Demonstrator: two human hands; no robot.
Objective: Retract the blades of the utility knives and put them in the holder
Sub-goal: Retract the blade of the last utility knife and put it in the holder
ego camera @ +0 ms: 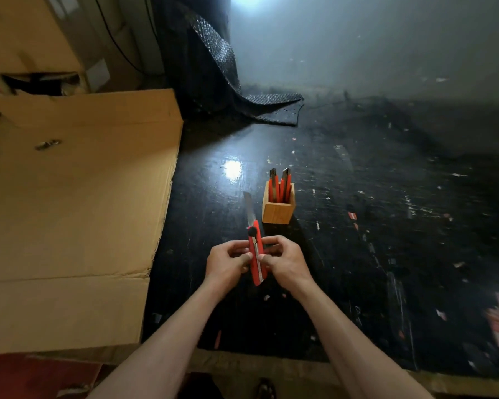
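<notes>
Both hands' fingers [247, 258] clamped on 1 knife [255, 254], blade out; 2 knives [280, 187] in holder [277, 211].

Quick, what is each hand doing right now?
Left hand: closed on the red utility knife, its blade out.
Right hand: closed on the same knife.

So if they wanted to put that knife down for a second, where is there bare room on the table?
The dark table is bare to the right of the wooden holder, save for small scraps, and also between the holder and the cardboard box. It is crowded just in front of the holder, where the left hand and right hand grip the red knife, blade out.
</notes>
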